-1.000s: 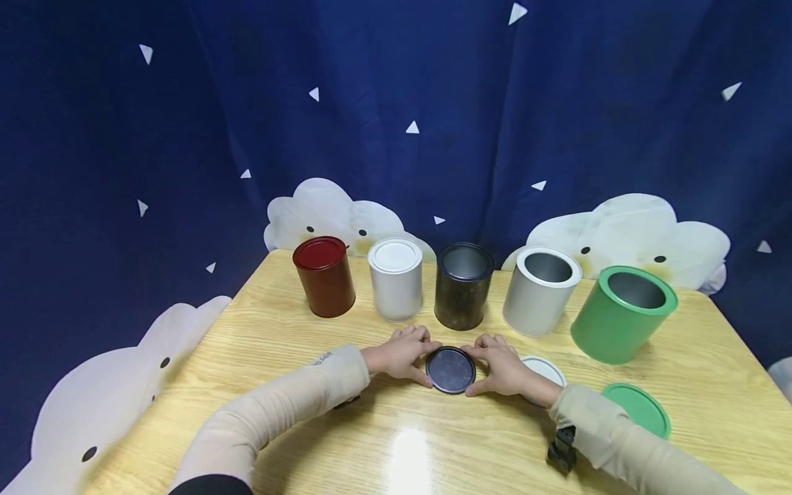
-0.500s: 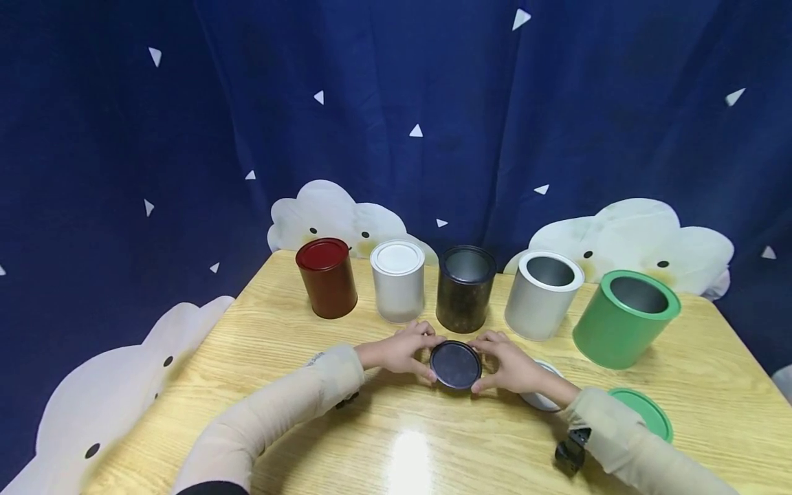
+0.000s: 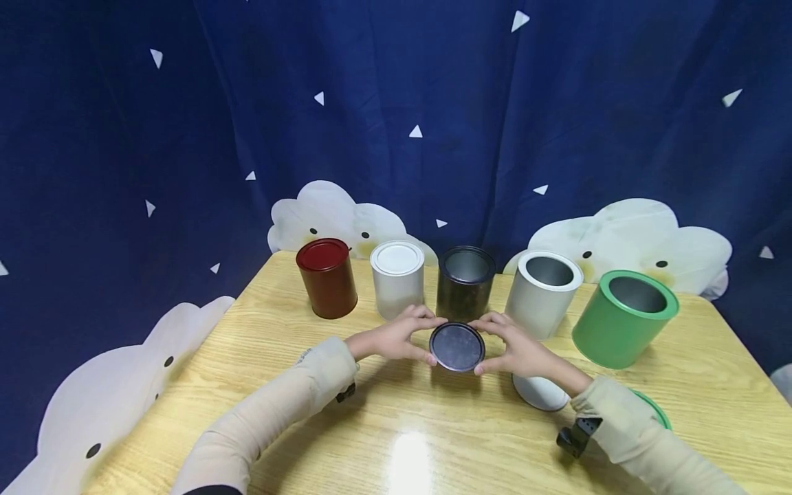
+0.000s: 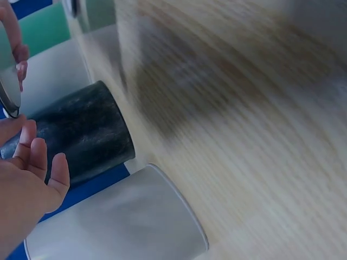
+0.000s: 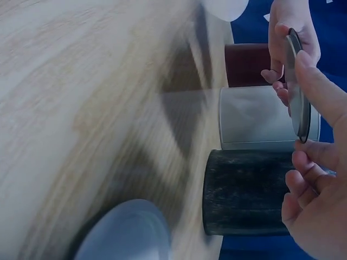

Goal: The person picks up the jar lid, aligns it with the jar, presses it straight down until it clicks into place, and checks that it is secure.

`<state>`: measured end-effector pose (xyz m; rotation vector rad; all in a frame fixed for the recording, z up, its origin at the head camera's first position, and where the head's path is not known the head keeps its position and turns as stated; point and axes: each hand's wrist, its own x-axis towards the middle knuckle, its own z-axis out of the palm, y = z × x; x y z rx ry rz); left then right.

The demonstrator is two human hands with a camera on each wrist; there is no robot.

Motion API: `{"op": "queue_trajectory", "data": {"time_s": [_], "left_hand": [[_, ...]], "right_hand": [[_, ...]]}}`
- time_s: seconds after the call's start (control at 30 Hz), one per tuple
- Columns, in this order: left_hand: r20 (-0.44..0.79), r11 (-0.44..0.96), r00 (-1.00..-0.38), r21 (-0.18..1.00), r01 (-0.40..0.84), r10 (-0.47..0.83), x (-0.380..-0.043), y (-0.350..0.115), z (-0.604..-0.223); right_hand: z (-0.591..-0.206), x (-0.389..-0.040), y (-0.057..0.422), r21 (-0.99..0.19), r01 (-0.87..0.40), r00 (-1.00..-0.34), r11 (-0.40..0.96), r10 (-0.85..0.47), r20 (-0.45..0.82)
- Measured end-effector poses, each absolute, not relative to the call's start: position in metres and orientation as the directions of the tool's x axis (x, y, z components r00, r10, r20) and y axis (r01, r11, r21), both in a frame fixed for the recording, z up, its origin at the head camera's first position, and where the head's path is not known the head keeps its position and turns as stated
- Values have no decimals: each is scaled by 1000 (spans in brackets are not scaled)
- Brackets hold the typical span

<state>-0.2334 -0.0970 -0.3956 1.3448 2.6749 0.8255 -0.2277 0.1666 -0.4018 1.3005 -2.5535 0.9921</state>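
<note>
Rising behind everything is a dark blue curtain, beyond the black can, and the wood-grain table spreads around that can. Farthest to the black can's right stands an open green can, with an open white can between them. To its left come a lidded white can, then a lidded maroon can. The black can itself is uncovered.

On the black can's near side are the person's left hand and right hand, each pinching the rim between thumb and fingertips. The green lid lies to the can's right and nearer, partly covered by the right sleeve; the white lid lies nearer too, less far right. The black lid is held above the table just in front of the black can, roughly level.

Carrying it well, I'd judge, asks for an equal pinch from both sides and a flat disc; uneven pressure could tip it, and it is near enough to knock the can's wall.

I count one curtain, one table, five cans (three open, two lidded), two hands and three loose lids.
</note>
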Motion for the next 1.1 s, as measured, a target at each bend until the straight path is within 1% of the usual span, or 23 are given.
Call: {"op": "queue_trajectory", "data": {"time_s": [0.13, 0.33, 0.67, 0.87, 1.1], "left_hand": [[214, 474, -625, 483, 736, 751, -234, -97, -393], [246, 454, -609, 475, 754, 754, -234, -98, -386], [253, 450, -613, 486, 749, 748, -235, -98, -373], [293, 447, -636, 508, 736, 714, -235, -96, -367], [387, 434, -653, 516, 738, 651, -236, -93, -362]], "right_hand": [[-399, -229, 168, -500, -758, -626, 419, -682, 378], [-394, -232, 168, -490, -777, -606, 396, -681, 411], [-380, -232, 170, -487, -786, -596, 381, -678, 430], [-372, -232, 172, -511, -770, -613, 382, -664, 427], [-364, -234, 174, -513, -761, -630, 398, -643, 435]]}}
